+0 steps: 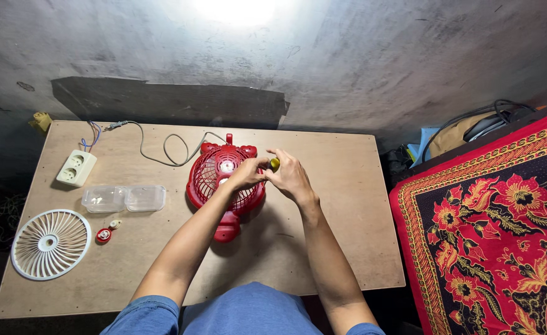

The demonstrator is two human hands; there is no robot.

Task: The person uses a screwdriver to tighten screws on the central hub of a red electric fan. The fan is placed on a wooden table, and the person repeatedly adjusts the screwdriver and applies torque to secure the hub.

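A small red fan (214, 180) lies on its back in the middle of a wooden board (348, 248), its wire guard facing up. My left hand (246, 174) rests over the guard's right side, fingers pinched near the rim. Beside it, my right hand (291, 176) grips a tool with a yellow handle (275, 164) at the fan's upper right edge. The two hands touch each other there. The tool's tip is hidden by my fingers.
A white fan grille (50, 244) lies at the front left, with small red and white parts (107, 232) beside it. A clear plastic box (123, 198), a white power socket (76, 167) and a grey cable (162, 152) sit at the left back. A red patterned cloth (490, 229) is on the right.
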